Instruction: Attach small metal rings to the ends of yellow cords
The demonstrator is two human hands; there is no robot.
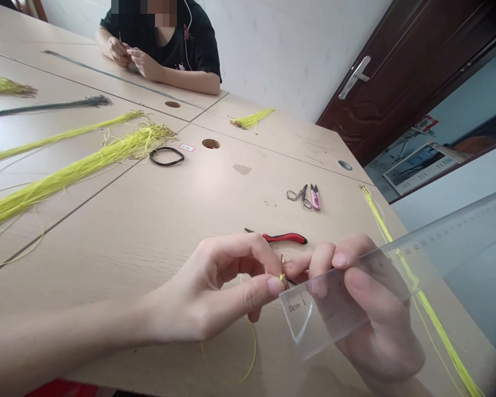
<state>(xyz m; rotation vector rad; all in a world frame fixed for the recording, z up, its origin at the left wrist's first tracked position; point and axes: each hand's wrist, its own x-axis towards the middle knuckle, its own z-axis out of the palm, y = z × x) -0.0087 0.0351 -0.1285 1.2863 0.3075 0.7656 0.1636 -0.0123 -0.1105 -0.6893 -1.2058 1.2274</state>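
Note:
My left hand (227, 292) pinches a thin yellow cord (281, 277) between thumb and index finger, near a small gold-coloured metal piece (282, 260). The cord hangs below the hand in a loose loop. In my right hand (391, 342) is a clear plastic ruler (450, 237), gripped between thumb and fingers and tilted up to the right. Its "0cm" end lies close to my left thumb tip and the cord. The right index fingertip is beside the metal piece. Just beyond the hands lie red-and-black-handled pliers (287, 238), partly hidden by the left hand.
Small scissors (301, 197) and pink thread snips (316, 198) lie ahead. Yellow cord bundles (78, 160) stretch across the left; another bundle (442, 325) runs along the right. A black band (166, 156) lies near a table hole (210, 144). Across the table sits a person (198, 49).

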